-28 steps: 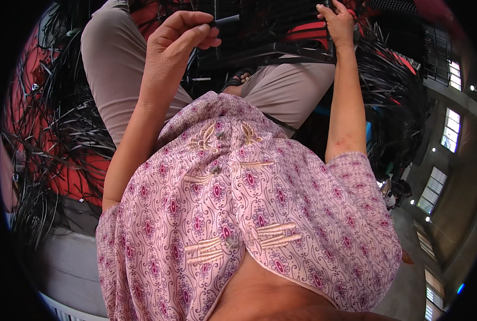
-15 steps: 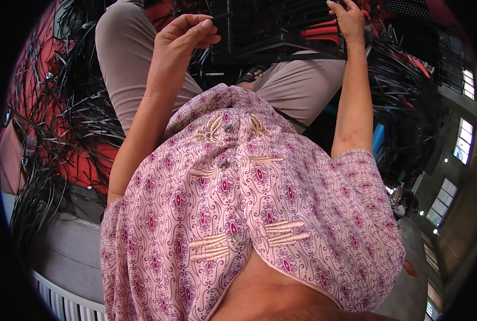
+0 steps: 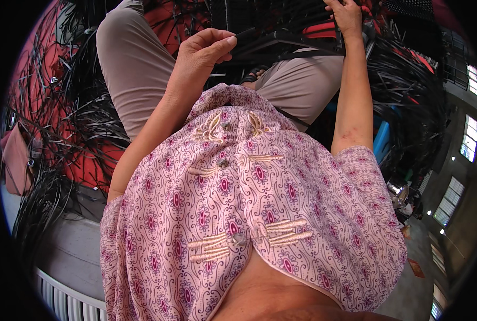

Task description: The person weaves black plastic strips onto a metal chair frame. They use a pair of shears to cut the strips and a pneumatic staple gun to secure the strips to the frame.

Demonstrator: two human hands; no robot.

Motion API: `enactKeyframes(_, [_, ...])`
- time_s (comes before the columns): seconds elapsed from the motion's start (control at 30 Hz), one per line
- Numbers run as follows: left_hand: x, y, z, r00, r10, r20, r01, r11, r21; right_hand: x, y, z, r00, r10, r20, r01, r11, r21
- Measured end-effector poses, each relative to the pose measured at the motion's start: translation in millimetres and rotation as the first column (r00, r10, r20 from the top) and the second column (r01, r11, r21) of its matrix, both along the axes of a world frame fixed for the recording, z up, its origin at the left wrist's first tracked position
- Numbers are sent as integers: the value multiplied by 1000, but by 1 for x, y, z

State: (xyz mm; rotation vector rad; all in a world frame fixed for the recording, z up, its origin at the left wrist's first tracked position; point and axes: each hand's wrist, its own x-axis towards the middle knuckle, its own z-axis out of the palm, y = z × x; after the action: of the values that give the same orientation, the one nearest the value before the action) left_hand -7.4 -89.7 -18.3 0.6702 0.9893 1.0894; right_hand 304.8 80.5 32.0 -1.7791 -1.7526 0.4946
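My left hand is closed in a pinch, thumb against fingers, on the end of a flat black strip that points to the right. Over my lap lies a black frame with strips, its far part dark and cut off by the upper edge. At its right side is my right hand, fingers reaching up and left and looking apart. Their tips are partly out of view, and whether they touch the frame is not clear.
Loose black strips hang in tangles over red material on my left. More strips are heaped on my right, near a blue object. A pale slatted object stands at the lower left.
My left hand has moved right and slightly down toward me, still pinching the black strip. My right hand has shifted only a little up and left.
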Motion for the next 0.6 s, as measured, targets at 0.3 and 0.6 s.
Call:
enactKeyframes(0.3, [7, 1, 13, 996, -54, -66, 58, 997, 57, 6, 5, -13, 995, -49, -81, 46, 998, -35])
enactKeyframes(0.6, [-12, 10, -6, 980, 192, 56, -191, 981, -30, 1, 5, -16, 993, -34, -111, 35, 999, 6])
